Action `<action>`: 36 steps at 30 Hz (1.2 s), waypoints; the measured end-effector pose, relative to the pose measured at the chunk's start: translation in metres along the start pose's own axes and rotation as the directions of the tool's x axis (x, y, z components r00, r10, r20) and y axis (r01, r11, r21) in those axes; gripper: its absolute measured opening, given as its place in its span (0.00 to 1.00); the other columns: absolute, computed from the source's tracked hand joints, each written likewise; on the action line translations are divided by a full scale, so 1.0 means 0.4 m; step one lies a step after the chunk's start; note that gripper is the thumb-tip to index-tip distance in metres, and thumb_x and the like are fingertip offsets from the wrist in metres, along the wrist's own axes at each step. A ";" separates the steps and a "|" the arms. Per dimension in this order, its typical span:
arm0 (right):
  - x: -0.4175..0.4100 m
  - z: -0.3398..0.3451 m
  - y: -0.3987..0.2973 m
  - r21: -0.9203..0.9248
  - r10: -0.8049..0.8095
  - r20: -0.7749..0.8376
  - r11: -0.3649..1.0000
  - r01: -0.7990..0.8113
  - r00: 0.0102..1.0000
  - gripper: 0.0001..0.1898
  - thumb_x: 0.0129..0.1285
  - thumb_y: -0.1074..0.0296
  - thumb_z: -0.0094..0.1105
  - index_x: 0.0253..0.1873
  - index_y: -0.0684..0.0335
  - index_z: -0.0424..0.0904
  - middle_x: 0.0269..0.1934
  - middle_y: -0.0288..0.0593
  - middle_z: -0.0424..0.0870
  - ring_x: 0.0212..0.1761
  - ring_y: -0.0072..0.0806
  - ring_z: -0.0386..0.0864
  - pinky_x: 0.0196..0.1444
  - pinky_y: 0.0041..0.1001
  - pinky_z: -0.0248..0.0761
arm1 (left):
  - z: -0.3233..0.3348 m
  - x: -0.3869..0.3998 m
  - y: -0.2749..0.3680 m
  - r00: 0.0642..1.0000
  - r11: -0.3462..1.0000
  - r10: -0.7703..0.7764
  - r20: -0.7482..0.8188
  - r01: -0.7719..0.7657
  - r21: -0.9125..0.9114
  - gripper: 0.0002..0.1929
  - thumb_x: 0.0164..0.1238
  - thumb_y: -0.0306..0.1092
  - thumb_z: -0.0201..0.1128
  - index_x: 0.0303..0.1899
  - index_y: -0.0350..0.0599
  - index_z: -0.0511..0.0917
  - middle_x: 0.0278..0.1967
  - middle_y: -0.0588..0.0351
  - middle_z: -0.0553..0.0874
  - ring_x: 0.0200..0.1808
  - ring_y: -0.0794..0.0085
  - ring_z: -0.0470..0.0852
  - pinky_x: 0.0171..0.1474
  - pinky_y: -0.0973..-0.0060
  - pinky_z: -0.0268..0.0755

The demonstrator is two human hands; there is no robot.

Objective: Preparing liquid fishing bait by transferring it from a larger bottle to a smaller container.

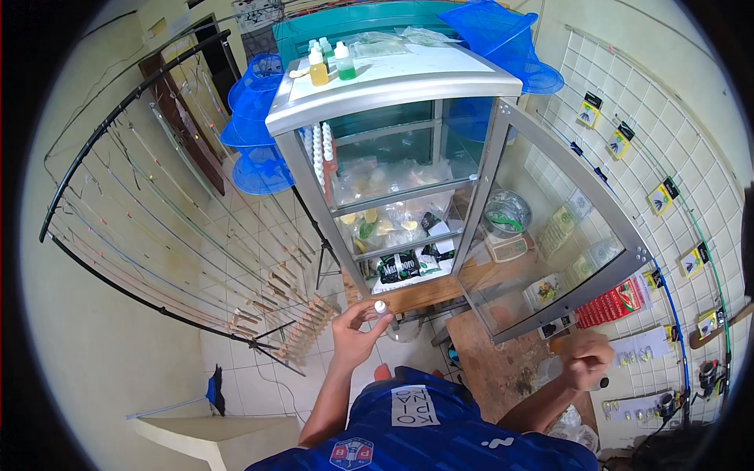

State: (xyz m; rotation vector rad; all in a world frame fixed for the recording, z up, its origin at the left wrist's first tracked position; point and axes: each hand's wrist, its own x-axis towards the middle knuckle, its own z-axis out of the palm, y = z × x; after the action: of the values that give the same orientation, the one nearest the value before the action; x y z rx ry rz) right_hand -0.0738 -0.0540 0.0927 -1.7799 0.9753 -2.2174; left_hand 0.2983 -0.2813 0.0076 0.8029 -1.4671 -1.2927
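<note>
My left hand [359, 337] pinches a small bottle with a white cap [380, 307] between thumb and fingers, in front of the glass cabinet's wooden base. My right hand [586, 359], slightly blurred, is raised over the brown wooden bench at the right; its fingers are curled, and whether it holds something cannot be told. An orange-brown item [558, 344] shows just left of it. On top of the cabinet stand a dropper bottle of yellow liquid [318, 69] and one of green liquid [345, 63], with more small bottles behind them.
The cabinet's framed glass door [554, 235] hangs open to the right. Behind it are a metal bowl [506, 213] and a kitchen scale [508, 248]. Fishing rods hang in a black rack [162, 309] at left. Packets hang on a white wire grid [654, 141]. Bagged goods fill the cabinet shelves.
</note>
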 end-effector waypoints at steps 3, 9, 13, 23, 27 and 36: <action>0.037 0.121 0.043 -0.015 0.275 0.267 0.959 -0.281 0.924 0.15 0.65 0.73 0.83 0.53 0.70 0.92 0.35 0.47 0.92 0.34 0.33 0.91 0.38 0.31 0.83 | 0.002 0.014 0.004 1.000 0.998 0.012 0.007 -0.011 -0.058 0.18 0.72 0.17 0.80 0.59 0.28 0.88 0.55 0.46 0.95 0.57 0.66 0.95 0.66 0.68 0.89; 0.042 0.457 0.200 -0.173 0.586 0.271 0.810 -0.560 0.764 0.23 0.68 0.75 0.83 0.67 0.66 0.91 0.50 0.43 0.94 0.48 0.24 0.91 0.47 0.28 0.85 | 0.025 0.041 0.013 0.998 0.997 0.058 -0.009 -0.058 -0.043 0.18 0.70 0.17 0.82 0.59 0.28 0.89 0.55 0.45 0.94 0.58 0.67 0.94 0.68 0.67 0.89; 0.069 0.559 0.268 -0.220 0.514 0.283 0.857 -0.466 0.810 0.20 0.67 0.74 0.84 0.63 0.67 0.93 0.49 0.45 0.95 0.46 0.27 0.92 0.47 0.28 0.85 | 0.041 0.067 0.011 0.993 0.995 0.103 -0.052 -0.103 0.012 0.20 0.67 0.17 0.83 0.59 0.30 0.89 0.54 0.48 0.95 0.57 0.67 0.94 0.65 0.67 0.88; 0.204 0.644 0.351 -0.272 0.393 0.354 0.911 -0.308 0.849 0.13 0.66 0.75 0.83 0.53 0.69 0.95 0.45 0.46 0.96 0.37 0.26 0.90 0.41 0.28 0.84 | 0.019 0.155 0.044 0.922 0.905 0.336 -0.192 -0.259 0.339 0.21 0.64 0.24 0.87 0.58 0.32 0.92 0.52 0.44 0.96 0.54 0.65 0.96 0.61 0.69 0.90; 0.292 0.661 0.398 -0.229 0.423 0.335 0.903 -0.362 0.842 0.14 0.67 0.78 0.80 0.56 0.72 0.93 0.45 0.45 0.96 0.42 0.22 0.90 0.46 0.26 0.85 | 0.014 0.176 0.060 0.965 0.971 0.194 -0.176 -0.164 0.172 0.25 0.67 0.18 0.83 0.65 0.30 0.88 0.59 0.44 0.92 0.58 0.65 0.95 0.65 0.67 0.90; 0.544 0.755 0.580 -0.237 0.404 0.430 0.913 -0.331 0.807 0.16 0.70 0.74 0.77 0.59 0.73 0.92 0.49 0.47 0.97 0.48 0.24 0.93 0.55 0.29 0.89 | -0.005 0.163 0.050 0.972 0.894 0.228 0.048 -0.229 0.385 0.16 0.71 0.27 0.81 0.58 0.36 0.93 0.49 0.44 0.97 0.52 0.55 0.97 0.60 0.64 0.88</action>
State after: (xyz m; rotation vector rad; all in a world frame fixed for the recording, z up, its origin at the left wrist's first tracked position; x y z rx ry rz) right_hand 0.0728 -0.4597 0.1712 -1.8615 1.2599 -1.4135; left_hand 0.2834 -0.3381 0.0428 0.8501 -1.7916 -0.8346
